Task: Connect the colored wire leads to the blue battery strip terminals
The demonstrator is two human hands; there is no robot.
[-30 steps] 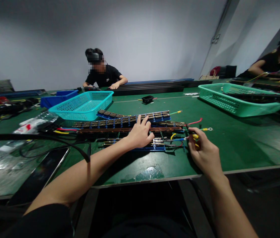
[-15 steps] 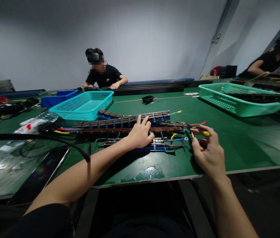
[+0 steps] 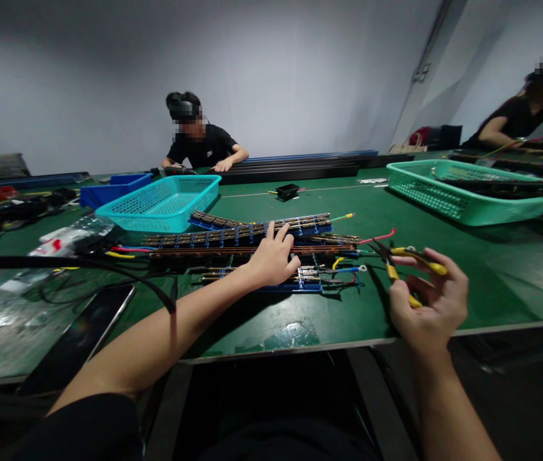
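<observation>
My left hand (image 3: 273,259) lies with fingers spread over a pile of long blue-based strips carrying metal rods (image 3: 223,237). Its fingertips touch the upper strip, and the palm covers part of those beneath. To the right of the pile, my right hand (image 3: 429,314) grips yellow-handled pliers (image 3: 392,271), their handles spread and dark jaws pointing left toward the wire ends. A red wire (image 3: 383,235) bends up from the pile near the jaws. Below it a blue wire with a ring terminal (image 3: 360,268) and a short yellow wire (image 3: 337,263) stick out.
A turquoise basket (image 3: 156,225) stands behind left, a green basket (image 3: 444,208) behind right holding dark strips. A small black box (image 3: 287,192) lies at mid-table. A phone (image 3: 79,336) and plastic bags (image 3: 60,250) lie left. Two people (image 3: 204,147) work across the table.
My right hand has moved right, away from the strips, carrying the pliers. The pliers' handles are spread wider. The red wire's end now bends higher. My left hand has stayed put.
</observation>
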